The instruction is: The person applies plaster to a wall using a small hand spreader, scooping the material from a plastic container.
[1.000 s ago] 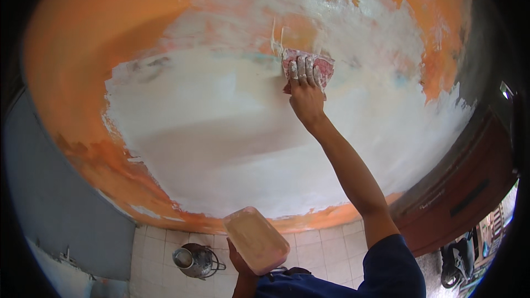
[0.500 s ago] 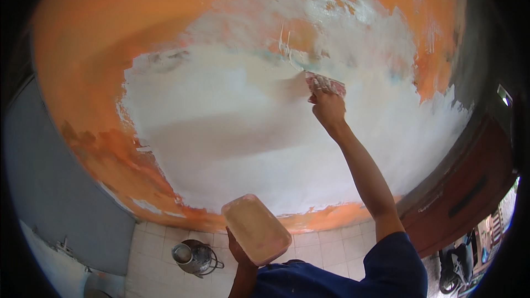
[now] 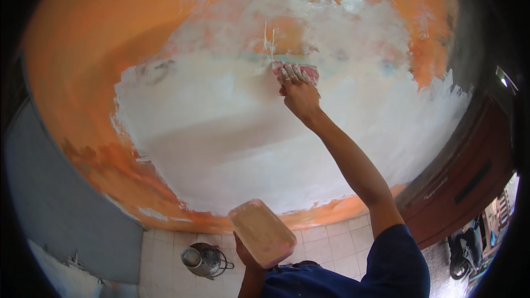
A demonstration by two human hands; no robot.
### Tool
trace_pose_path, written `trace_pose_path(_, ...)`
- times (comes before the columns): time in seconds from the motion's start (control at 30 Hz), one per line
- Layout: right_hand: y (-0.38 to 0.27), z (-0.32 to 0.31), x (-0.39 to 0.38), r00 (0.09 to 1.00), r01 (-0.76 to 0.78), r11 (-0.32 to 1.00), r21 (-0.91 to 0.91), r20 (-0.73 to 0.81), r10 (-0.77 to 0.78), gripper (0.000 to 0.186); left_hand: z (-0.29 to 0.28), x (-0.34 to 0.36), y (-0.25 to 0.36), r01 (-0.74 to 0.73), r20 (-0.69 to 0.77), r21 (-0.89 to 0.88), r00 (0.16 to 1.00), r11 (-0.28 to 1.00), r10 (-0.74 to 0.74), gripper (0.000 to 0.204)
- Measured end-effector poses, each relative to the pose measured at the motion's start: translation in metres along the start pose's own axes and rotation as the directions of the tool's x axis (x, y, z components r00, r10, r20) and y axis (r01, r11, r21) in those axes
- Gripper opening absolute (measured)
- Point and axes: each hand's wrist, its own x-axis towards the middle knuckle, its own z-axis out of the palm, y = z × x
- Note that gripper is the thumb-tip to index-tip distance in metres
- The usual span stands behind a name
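Note:
My right hand point(image 3: 300, 98), fingers smeared with white, is closed on a flat reddish putty scraper point(image 3: 311, 74). Its broad edge lies against the wall point(image 3: 88, 27), at the upper border of a large white putty patch point(image 3: 187, 99). Just above the scraper, bare orange paint shows between thin whitish streaks. Low in front of me, my left hand point(image 3: 246, 255) grips a rectangular plastic tub point(image 3: 283, 255) by its left side and underside. The tub's wide face looks beige and smeared; how much it holds I cannot tell.
A dark metal can-like vessel point(image 3: 205, 262) with a handle stands on the tiled floor point(image 3: 165, 265), left of the tub. A grey panel point(image 3: 72, 187) rises at the left. To the right are a dark red surface point(image 3: 458, 187) and, beyond it, a motorbike point(image 3: 464, 251).
My right hand has moved the scraper left along the wall, toward the streaks below the orange spot. My view has shifted slightly; the left hand still holds the tub.

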Motion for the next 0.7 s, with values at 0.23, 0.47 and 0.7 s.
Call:
trace_pose_path(0.23, 0.005, -0.065, 0.035, 0.983, -0.18, 0.952, 0.249, -0.001, 0.186, 0.06, 0.0, 0.004, 0.006, -0.027, -0.002, -0.019, 1.0, 0.999, 0.027, 0.063)
trace_pose_path(0.47, 0.008, 0.002, 0.098, 0.993, 0.084, 0.994, -0.072, -0.082, -0.09, 0.052, 0.005, 0.012, 0.007, 0.008, -0.023, -0.019, 1.0, 1.0, -0.008, 0.066)
trace_pose_path(0.7, -0.007, 0.045, -0.011, 0.998, 0.053, 0.998, -0.032, 0.028, -0.052, 0.059, -0.008, 0.017, 0.007, -0.038, -0.002, 0.01, 0.999, 0.999, 0.038, 0.065)
